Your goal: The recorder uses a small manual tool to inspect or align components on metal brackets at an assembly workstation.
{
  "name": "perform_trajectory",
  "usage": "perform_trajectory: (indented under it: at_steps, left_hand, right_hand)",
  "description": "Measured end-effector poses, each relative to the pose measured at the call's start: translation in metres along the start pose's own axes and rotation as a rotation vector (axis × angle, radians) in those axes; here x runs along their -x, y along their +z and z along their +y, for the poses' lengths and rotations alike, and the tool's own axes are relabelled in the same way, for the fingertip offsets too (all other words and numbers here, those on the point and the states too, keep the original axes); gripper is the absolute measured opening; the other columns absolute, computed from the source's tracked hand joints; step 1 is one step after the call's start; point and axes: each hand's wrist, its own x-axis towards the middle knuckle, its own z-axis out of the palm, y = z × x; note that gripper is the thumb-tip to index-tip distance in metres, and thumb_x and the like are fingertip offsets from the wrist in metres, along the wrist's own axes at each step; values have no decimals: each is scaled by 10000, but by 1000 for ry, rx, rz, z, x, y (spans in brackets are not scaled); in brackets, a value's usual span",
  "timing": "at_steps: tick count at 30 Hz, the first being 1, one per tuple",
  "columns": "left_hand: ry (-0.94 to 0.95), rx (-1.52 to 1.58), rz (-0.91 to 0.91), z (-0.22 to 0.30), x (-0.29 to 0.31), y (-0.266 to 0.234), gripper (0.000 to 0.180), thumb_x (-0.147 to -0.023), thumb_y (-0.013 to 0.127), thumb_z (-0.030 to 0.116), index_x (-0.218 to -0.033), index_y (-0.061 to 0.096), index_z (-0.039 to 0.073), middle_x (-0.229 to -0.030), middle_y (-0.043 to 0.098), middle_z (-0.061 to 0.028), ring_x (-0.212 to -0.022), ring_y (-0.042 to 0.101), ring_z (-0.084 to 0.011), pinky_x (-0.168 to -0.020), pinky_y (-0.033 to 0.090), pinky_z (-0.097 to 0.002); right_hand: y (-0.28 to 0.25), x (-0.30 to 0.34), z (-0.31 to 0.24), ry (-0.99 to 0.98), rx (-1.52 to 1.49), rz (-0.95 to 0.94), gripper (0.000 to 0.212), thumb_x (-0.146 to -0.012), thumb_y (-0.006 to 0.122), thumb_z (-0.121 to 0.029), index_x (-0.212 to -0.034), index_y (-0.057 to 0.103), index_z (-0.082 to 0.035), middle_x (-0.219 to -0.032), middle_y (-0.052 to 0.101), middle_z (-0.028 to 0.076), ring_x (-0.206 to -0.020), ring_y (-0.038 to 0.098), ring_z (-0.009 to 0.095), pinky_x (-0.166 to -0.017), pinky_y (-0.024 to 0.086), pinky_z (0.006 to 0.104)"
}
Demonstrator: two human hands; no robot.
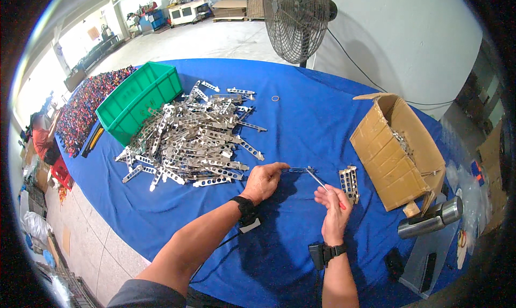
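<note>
My left hand [262,183] is closed, with its fingertips pinching one end of a flat perforated metal strip [297,170] just above the blue cloth. In my right hand [334,203] is a slim metal hand tool [316,179] with a red handle; its exact kind is hard to make out. The tool's tip meets the strip's far right end. A small row of similar metal strips [349,184] lies side by side to the right of my right hand. Left of my left hand spreads a big loose heap of metal strips [185,141].
A green plastic crate [141,95] stands behind the heap, beside a mass of small multicoloured pieces [88,106]. At right are an open cardboard box [389,154] and a steel flask [430,217]. A fan [297,20] stands past the table; another person [44,136] is far left.
</note>
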Motion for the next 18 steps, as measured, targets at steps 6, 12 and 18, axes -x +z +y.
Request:
perform_trajectory:
  at_steps: [6, 12, 18]
  left_hand:
    - [-27, -11, -21, 0, 0, -2, 288, -885, 526, 24, -1126, 681, 57, -620, 566, -126, -566, 526, -161, -590, 471, -338]
    - [18, -10, 4, 1, 0, 0, 285, -889, 531, 29, -1130, 680, 56, -602, 546, -112, -549, 501, -146, -564, 456, -332]
    - [-27, -10, -24, 5, 0, -3, 263, -904, 541, 57, -1122, 688, 56, -574, 522, -93, -537, 484, -130, -545, 444, -325]
  right_hand:
    - [-3, 0, -1, -3, 15, -20, 266, -1010, 501, -179, -1039, 640, 46, -933, 700, 157, -812, 688, 218, -720, 560, 332]
    - [0, 0, 0, -25, 8, 10, 268, -1012, 496, -178, -1031, 641, 48, -929, 699, 155, -803, 686, 217, -717, 558, 330]
    - [-5, 0, 0, -19, 5, -25, 254, -1006, 498, -164, -1037, 639, 46, -929, 698, 157, -802, 686, 215, -715, 557, 328]
